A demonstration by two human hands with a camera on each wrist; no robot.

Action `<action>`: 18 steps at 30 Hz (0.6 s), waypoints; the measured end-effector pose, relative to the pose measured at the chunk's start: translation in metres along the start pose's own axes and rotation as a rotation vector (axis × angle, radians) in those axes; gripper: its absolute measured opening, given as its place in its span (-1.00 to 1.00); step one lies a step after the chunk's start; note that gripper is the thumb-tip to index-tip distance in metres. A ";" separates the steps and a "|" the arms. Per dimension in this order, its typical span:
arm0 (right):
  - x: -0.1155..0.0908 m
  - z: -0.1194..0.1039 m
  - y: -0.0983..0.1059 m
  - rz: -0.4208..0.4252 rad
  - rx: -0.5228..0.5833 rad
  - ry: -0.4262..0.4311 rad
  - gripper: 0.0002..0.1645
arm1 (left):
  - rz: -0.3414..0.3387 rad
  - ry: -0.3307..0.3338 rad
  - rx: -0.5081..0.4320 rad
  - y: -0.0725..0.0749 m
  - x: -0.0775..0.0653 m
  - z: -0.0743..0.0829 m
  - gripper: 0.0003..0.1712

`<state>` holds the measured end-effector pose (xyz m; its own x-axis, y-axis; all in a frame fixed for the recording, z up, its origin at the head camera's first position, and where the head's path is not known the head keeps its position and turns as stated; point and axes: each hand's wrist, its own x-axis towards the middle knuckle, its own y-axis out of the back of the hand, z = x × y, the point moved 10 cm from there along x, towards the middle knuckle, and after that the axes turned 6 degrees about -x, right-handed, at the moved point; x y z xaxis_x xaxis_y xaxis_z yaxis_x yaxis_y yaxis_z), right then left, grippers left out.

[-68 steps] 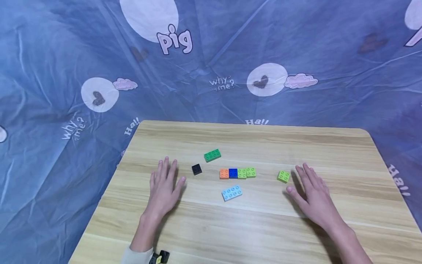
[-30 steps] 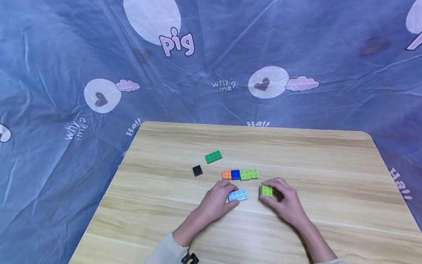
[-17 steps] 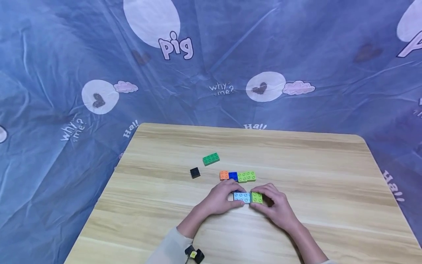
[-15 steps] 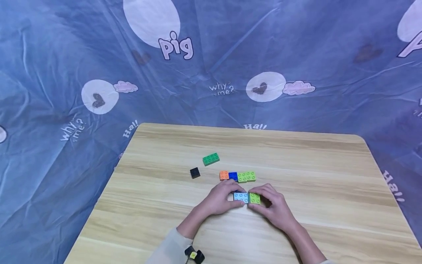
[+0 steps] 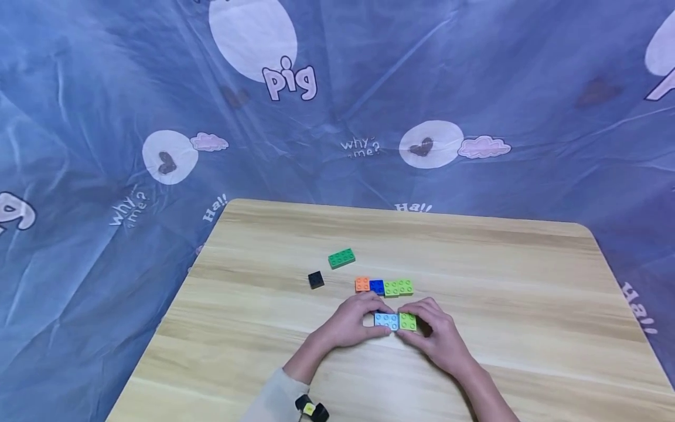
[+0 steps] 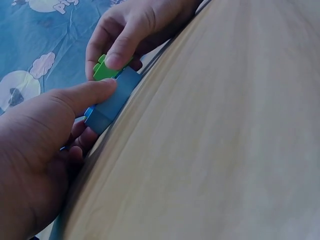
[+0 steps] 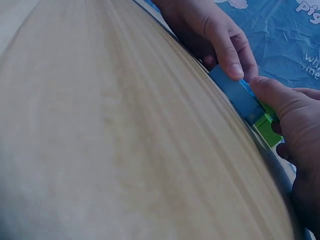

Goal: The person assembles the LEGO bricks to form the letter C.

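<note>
The left hand (image 5: 349, 321) pinches the light-blue brick (image 5: 387, 320) between thumb and fingers, its grip only as wide as the brick. This is a smooth oblong block, glossy like plastic, with three pairs of round studs showing on top. The right hand (image 5: 439, 335) holds the lime brick (image 5: 408, 321), a square four-studded block, also between thumb and fingers. Between the hands, the two bricks meet, the lime at the end nearer the right hand; whether their studs are locked I cannot tell.

Just beyond the left fingertips runs a straight row: a square orange brick (image 5: 362, 284), a dark-blue brick (image 5: 377, 286) and a lime pair (image 5: 398, 287). Farther beyond the left hand lie an oblong green brick (image 5: 341, 258), set askew, and a small black square (image 5: 316, 280). Beneath both hands is the table (image 5: 474, 252), pale with streaky wood grain and rounded far corners. Beyond it hangs creased blue cloth (image 5: 343, 76).
</note>
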<state>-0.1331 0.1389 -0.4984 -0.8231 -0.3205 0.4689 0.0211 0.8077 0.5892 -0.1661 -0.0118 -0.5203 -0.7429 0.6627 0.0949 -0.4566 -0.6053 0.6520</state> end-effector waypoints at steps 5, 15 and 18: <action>-0.002 -0.002 -0.003 -0.008 -0.011 -0.010 -0.43 | 0.014 -0.014 0.016 -0.001 -0.002 0.000 -0.61; -0.002 0.000 -0.005 -0.039 -0.028 -0.045 -0.43 | 0.029 -0.009 0.044 -0.002 -0.004 -0.003 -0.61; -0.002 0.001 -0.005 -0.043 -0.045 -0.058 -0.46 | 0.028 -0.015 0.046 -0.002 -0.004 -0.003 -0.61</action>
<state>-0.1322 0.1356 -0.5031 -0.8555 -0.3240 0.4040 0.0093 0.7704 0.6375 -0.1637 -0.0145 -0.5237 -0.7476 0.6525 0.1241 -0.4126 -0.6027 0.6831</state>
